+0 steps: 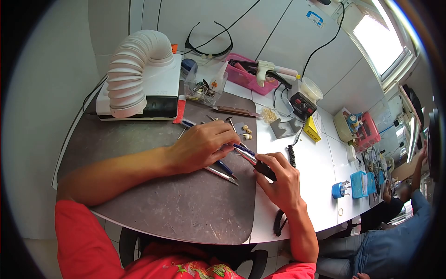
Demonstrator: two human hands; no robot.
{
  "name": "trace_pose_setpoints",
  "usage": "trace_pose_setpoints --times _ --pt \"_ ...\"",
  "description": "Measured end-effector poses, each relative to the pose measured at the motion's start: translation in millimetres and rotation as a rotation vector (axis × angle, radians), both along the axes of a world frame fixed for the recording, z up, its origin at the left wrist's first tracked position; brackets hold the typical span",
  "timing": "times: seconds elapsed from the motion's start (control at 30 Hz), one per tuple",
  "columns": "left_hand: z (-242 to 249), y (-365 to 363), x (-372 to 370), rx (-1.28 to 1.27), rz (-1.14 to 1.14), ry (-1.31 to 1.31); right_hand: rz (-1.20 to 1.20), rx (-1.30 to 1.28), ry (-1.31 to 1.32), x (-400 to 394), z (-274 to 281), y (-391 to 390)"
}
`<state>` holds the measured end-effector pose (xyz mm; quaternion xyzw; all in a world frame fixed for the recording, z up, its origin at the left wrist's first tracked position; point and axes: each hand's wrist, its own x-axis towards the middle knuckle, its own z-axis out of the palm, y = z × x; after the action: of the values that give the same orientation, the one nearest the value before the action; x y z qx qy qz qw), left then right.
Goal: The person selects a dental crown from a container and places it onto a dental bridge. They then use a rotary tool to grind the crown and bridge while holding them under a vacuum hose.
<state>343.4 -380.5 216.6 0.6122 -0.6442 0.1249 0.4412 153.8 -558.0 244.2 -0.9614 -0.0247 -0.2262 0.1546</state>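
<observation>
The left hand (pixel 204 145) rests on the dark mat (pixel 176 204) that covers the near part of the tabletop (pixel 316 167). Its fingers are curled and pressed together at the tips; whatever they pinch is too small to tell. The right hand (pixel 278 181) is closed around the dark handle of a handpiece (pixel 253 160), whose blue and red front end points up and left and meets the left fingertips. The meeting point lies above the right edge of the mat, near its middle.

Under the left hand, several slim metal tools (pixel 223 173) lie flat on the mat, side by side. Just beyond the fingertips, a few small pale tooth pieces (pixel 246 132) sit on the mat. A white ribbed hose (pixel 132 69) curves down onto a white suction unit (pixel 160 88) at the far left. A clear box of burs (pixel 204 88) stands beside it, with a pink tray (pixel 246 76) further right. A black control box (pixel 302 107) stands on the white tabletop, well apart from both hands. At the far right, another person in blue clothing (pixel 395 232) sits beside the tabletop.
</observation>
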Motion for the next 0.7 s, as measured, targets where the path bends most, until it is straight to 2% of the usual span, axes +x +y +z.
trace_pose_setpoints --times 0.7 --pt "1.8 1.7 0.9 0.056 -0.019 0.001 0.002 -0.02 -0.022 -0.5 0.3 0.8"
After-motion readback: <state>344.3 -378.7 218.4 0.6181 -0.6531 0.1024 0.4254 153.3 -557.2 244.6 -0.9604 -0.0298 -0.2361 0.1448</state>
